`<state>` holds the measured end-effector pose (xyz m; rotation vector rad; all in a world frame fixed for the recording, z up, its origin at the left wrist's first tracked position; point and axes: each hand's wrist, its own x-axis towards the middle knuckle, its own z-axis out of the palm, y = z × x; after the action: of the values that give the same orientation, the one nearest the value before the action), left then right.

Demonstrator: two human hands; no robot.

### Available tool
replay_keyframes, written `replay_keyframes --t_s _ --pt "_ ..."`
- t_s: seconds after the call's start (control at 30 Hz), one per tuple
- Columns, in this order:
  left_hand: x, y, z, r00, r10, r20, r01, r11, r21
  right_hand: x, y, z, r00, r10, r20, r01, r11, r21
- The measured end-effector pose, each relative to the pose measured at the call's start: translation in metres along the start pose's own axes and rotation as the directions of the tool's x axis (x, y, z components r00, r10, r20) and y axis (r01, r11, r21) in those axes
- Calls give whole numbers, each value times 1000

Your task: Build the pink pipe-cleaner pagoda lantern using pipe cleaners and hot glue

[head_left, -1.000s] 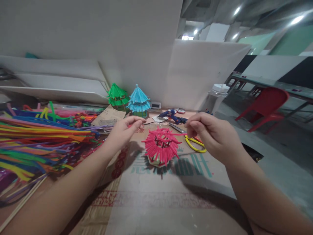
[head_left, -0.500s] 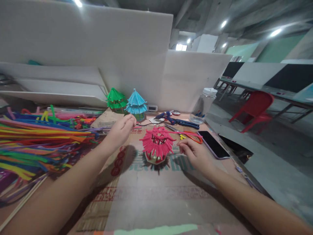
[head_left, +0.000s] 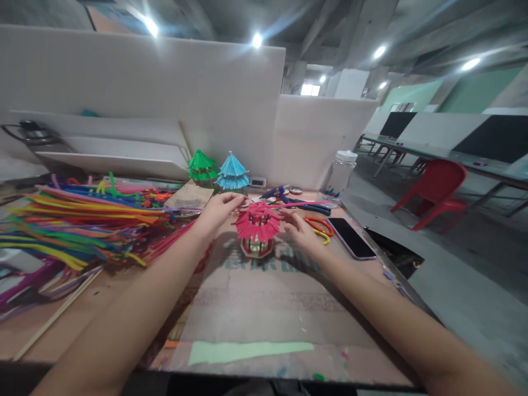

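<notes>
One green model (head_left: 202,167), one blue model (head_left: 231,174), one pink model (head_left: 258,223) between two hands. Right hand (head_left: 299,228): fingers parted, just beside it. Left hand (head_left: 220,212): fingertips near its other side, whether pinched, I can't tell.

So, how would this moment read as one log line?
left hand: beside pink model | right hand: loosely open, model's other side | contact: unclear | behind: green model, blue model | right: phone

The right hand (head_left: 302,232) has come in just beside the pink model (head_left: 259,226), its pinch of a second ago loosened; the left hand (head_left: 219,211) has drawn nearer the model too. The phone (head_left: 352,237), hidden a second ago, now shows.
</notes>
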<state>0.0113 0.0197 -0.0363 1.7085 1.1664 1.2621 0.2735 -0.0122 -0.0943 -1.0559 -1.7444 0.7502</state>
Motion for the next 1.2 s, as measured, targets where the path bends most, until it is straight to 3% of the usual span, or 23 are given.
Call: replay_keyframes --t_s 0.13,0.33,0.57,0.9,1.07,1.2 --pt "-17 -8 5 999 26 -38 -27 999 -26 10 -5 6 993 -18 118 12 999 49" --pt "-39 -5 12 998 56 27 -58 994 96 34 -21 -2 964 -38 264 8 993 116" --pt "-51 10 17 995 101 -8 -98 982 161 38 -22 5 952 -20 304 -33 985 167" --pt "-63 26 22 988 151 19 -152 985 84 33 -38 5 939 -7 343 -36 992 118" --pt "-59 18 14 978 187 87 -191 981 40 29 -48 -6 931 -38 362 5 996 92" --pt "-53 7 7 989 147 17 -148 985 86 28 -51 -10 926 -109 363 86 993 78"
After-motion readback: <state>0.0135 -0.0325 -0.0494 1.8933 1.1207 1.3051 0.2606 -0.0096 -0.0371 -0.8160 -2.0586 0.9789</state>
